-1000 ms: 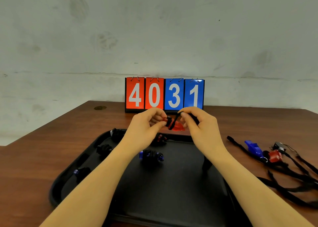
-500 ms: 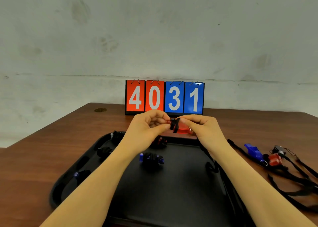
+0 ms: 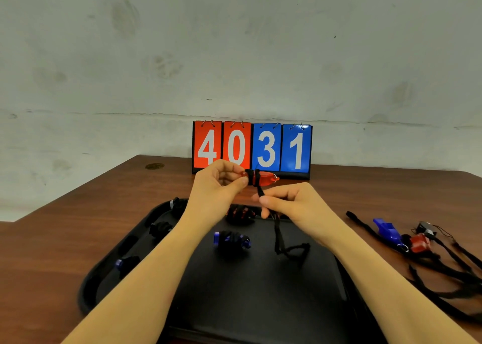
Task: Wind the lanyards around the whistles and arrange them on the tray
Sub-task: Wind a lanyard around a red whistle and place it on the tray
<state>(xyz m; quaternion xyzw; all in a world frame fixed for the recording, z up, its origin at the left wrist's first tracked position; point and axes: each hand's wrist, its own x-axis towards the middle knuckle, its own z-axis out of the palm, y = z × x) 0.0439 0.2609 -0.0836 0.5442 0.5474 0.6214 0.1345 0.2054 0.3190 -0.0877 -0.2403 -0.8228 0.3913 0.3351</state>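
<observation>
Table [image 3: 78, 226] runs wide and brown to the wall; a flip scoreboard [image 3: 252, 148] reading 4031 stands at its far edge, upright, out of my working space.

Black tray [image 3: 260, 304] sits square in front of me, directly under both forearms. I work over it, I judge, so a finished piece only has to drop a short way.

On the tray lie wound bundles: one blue whistle bundle [image 3: 231, 240] near the middle, a red one [image 3: 240, 212] behind it by the far rim, and more dark ones along the left rim, one showing a blue tip [image 3: 125, 264]. They lie apart, each in its own spot.

Off the tray to my right, the unwound pile: a blue whistle [image 3: 388, 230] and a red whistle [image 3: 420, 243] amid loose black cords [image 3: 443, 273], close enough to reach.

My left hand [image 3: 219, 187] pinches one end of the red whistle in work [image 3: 262, 179], thumb and fingertips closed on it. It is held level above the tray's far rim, so the body stays free for turns.

My right hand [image 3: 289, 203] pinches the black lanyard [image 3: 280, 236] just below the whistle, keeping it taut. A few turns already circle the whistle's middle. The rest hangs down onto the tray in a slack loop.

Judgement: mid-wind, much cord left; slack could let turns slip.
</observation>
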